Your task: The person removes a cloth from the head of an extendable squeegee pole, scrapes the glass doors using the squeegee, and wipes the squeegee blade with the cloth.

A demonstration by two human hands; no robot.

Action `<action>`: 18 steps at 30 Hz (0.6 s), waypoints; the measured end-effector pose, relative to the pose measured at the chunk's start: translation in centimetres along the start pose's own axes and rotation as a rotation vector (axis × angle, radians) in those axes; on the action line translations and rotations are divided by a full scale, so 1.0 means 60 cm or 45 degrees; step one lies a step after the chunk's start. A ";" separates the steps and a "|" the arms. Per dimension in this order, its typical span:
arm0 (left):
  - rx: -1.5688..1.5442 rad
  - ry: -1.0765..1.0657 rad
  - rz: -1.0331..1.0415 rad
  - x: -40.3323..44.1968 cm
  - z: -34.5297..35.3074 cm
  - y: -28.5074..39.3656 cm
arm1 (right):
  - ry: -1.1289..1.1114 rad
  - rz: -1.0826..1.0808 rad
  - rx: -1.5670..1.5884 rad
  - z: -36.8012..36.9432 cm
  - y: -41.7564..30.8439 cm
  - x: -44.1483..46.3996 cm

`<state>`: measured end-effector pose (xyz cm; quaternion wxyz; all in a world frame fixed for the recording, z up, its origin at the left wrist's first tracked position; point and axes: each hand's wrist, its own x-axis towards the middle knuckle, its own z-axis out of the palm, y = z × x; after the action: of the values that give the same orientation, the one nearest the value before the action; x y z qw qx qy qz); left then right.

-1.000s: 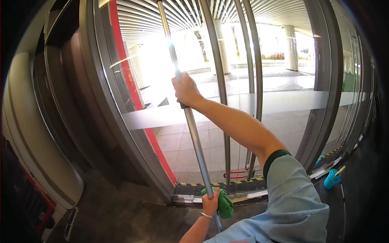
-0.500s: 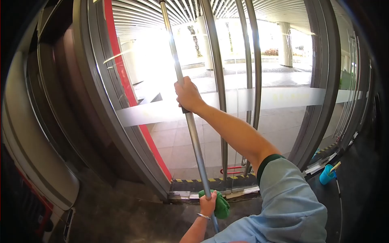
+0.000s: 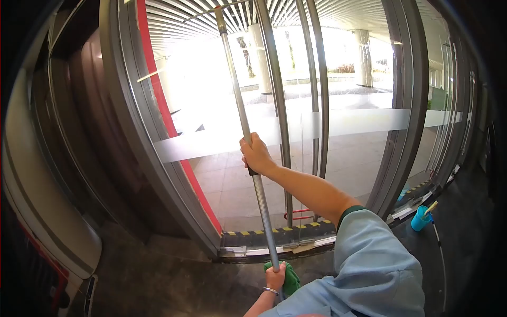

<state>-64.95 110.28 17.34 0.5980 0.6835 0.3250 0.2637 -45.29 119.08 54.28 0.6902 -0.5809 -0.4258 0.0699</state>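
Note:
A long metal pole stands slightly tilted in front of the glass door, with a thin squeegee at its top, near the upper part of the glass. My right hand is wrapped round the pole at mid-height, just above a dark collar. Lower down, my left hand, with a bracelet at the wrist, grips the pole's lower part. A green cloth hangs bunched at my left hand, partly hidden behind it; how it is held I cannot make out.
Vertical metal door handles stand right of the pole. A dark frame and red strip border the glass at left. On the floor at right is a blue bucket with a tool in it, beside a thin pole.
Both hands have moved down with the pole, the right one clearly more in view. The squeegee at the top has come down into sight. My view has shifted slightly.

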 end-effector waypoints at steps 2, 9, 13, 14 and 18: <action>0.009 -0.008 0.025 -0.011 0.002 0.013 | -0.006 -0.007 0.031 -0.004 -0.013 -0.007; -0.126 -0.093 0.041 0.036 0.017 0.053 | 0.068 -0.104 0.060 -0.050 -0.053 0.030; -0.115 -0.215 0.123 0.077 0.011 0.116 | 0.088 -0.156 0.080 -0.075 -0.071 0.060; -0.158 -0.238 0.178 0.088 0.009 0.140 | 0.079 -0.157 0.079 -0.081 -0.074 0.065; -0.286 -0.281 0.190 0.128 0.017 0.241 | 0.076 -0.136 0.084 -0.098 -0.077 0.080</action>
<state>-57.34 114.42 31.27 0.6814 0.6596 0.1740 0.2653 -40.21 116.10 60.91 0.7242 -0.5360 -0.4329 0.0297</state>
